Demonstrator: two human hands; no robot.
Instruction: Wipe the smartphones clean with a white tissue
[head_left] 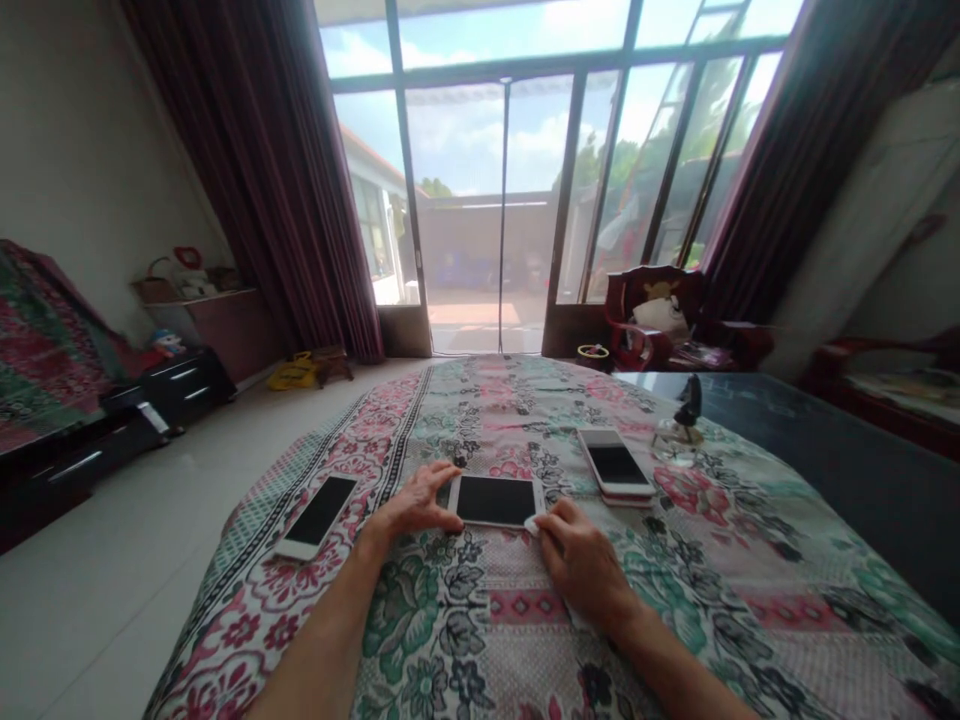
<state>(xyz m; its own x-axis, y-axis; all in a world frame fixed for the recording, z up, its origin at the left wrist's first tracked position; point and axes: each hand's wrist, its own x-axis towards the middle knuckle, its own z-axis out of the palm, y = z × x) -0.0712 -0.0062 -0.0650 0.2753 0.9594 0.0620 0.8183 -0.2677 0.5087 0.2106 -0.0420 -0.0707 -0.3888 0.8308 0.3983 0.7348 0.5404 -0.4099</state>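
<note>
A white phone with a dark screen (496,501) lies sideways on the patterned cloth, between my hands. My left hand (420,500) rests at its left end, thumb and fingers spread around the corners. At its lower right corner, my right hand (579,550) pinches a small white piece (531,526), too small to identify, against the phone. Another white phone (318,517) lies at an angle to the left. On the right, a white phone (615,462) sits on top of another one, whose pinkish edge shows beneath.
A glass dish with a dark object (688,405) stands at the cloth's right side, near a dark glossy tabletop (780,440). Beyond are a red wooden chair (649,300), glass doors and purple curtains. A yellow bag (294,372) lies on the floor.
</note>
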